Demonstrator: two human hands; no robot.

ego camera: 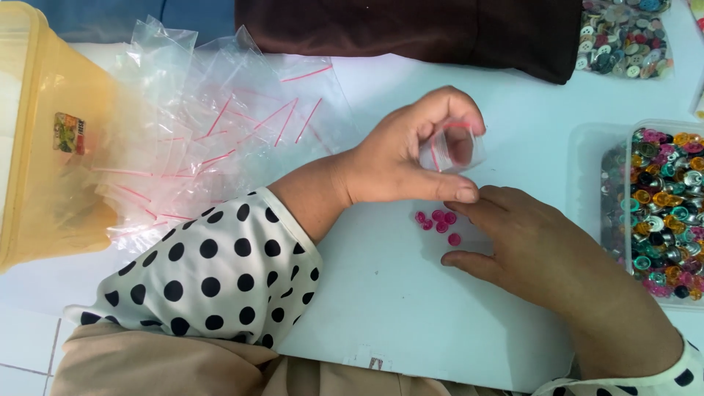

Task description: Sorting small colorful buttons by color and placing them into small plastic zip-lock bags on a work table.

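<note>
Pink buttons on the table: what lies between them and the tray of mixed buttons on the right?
In the head view, the right hand lies between the pink buttons and the tray.

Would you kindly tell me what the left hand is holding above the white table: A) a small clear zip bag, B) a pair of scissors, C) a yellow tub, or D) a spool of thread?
A: the left hand pinches a small clear zip bag with a red seal line, just above the pink buttons.

We see a white counter (381, 293) carrying pink buttons (438, 221), a heap of clear bags (220, 139), a yellow tub (44, 147) — and a tray (587, 169) of mixed buttons.
</note>
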